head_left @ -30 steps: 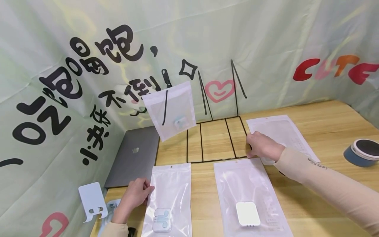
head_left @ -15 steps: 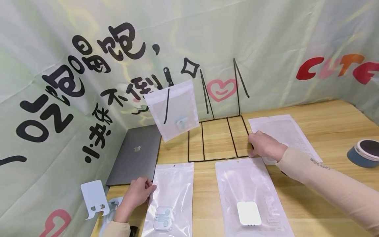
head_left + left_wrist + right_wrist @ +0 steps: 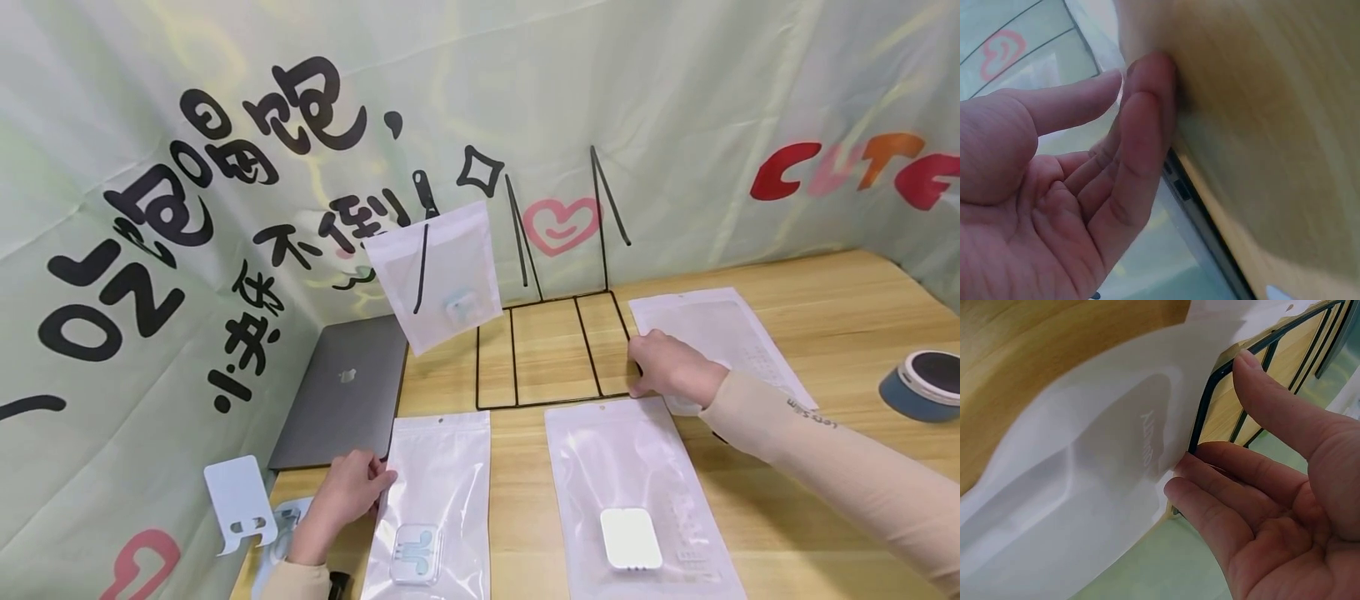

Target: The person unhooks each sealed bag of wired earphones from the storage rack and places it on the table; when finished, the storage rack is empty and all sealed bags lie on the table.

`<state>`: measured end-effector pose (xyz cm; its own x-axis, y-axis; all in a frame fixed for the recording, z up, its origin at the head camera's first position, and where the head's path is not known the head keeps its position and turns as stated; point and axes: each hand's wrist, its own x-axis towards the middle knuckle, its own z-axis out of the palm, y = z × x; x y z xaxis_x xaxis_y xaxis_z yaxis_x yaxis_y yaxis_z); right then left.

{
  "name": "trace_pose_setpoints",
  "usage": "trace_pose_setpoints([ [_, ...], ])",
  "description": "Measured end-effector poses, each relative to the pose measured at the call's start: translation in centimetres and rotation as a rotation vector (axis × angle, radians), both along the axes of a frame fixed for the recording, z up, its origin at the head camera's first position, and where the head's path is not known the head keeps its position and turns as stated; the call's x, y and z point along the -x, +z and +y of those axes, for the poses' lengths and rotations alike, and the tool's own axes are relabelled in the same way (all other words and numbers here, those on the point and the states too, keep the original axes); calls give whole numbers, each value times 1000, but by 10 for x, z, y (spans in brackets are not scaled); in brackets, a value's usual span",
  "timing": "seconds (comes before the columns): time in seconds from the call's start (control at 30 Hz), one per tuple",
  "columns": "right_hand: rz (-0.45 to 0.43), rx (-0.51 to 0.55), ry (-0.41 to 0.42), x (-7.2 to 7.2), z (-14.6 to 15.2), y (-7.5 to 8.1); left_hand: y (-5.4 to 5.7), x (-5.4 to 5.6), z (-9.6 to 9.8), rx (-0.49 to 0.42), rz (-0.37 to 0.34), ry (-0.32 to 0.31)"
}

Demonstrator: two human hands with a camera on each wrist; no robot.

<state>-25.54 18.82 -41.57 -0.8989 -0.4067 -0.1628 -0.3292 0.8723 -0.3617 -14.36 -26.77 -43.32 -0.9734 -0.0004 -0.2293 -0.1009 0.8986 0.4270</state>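
Observation:
In the head view, my left hand (image 3: pixel 351 492) is at the left edge of a clear-fronted zip bag (image 3: pixel 442 467), thumb and fingertips pinching that edge. Inside this bag lies a clear case of white earphones (image 3: pixel 416 554). My right hand (image 3: pixel 675 367) holds the near right corner of a black wire rack (image 3: pixel 557 404); in the right wrist view the thumb (image 3: pixel 1266 390) lies against the wire and the fingers bend toward its side. A small zip bag (image 3: pixel 442 287) hangs from the rack's left prong. Another zip bag (image 3: pixel 607 467), with a white square item (image 3: pixel 632 540), lies in front.
A third flat zip bag (image 3: pixel 720 333) lies beyond my right hand. A closed grey laptop (image 3: pixel 337 400) lies at the back left. Left of my left hand is a pale stand (image 3: pixel 240 504). A blue round speaker-like object (image 3: pixel 921 383) stands far right. Printed fabric (image 3: pixel 675 167) backs the table.
The whole head view has shifted slightly to the right. Both hands keep their places on the bag and the rack, and the hanging bag sways slightly.

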Motion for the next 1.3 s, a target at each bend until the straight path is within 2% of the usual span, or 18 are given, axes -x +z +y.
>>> trace_pose_setpoints([
  [0.13,-1,0,3,0,-1,0,16,1,1,26,10,8],
  [0.23,-3,1,1,0,-1,0,37,9,4,9,81,-1],
  [0.33,-10,1,-4,0,-1,1,60,25,6,-45,173,-35],
  [0.47,-9,1,-8,-2,2,0,79,59,8,-104,306,-58],
  [0.53,-8,2,-9,-3,2,0,83,77,10,-139,358,-44],
  [0.63,-7,4,-7,-3,2,0,86,101,16,-231,387,18],
  [0.8,9,12,-1,-3,1,1,92,128,33,-391,431,86],
  [0.97,22,5,1,-3,2,2,98,142,48,-556,460,64],
  [1.17,19,-7,-4,-4,1,2,96,153,60,-611,509,45],
  [1.3,22,-14,-5,-4,1,2,95,154,63,-637,515,77],
])
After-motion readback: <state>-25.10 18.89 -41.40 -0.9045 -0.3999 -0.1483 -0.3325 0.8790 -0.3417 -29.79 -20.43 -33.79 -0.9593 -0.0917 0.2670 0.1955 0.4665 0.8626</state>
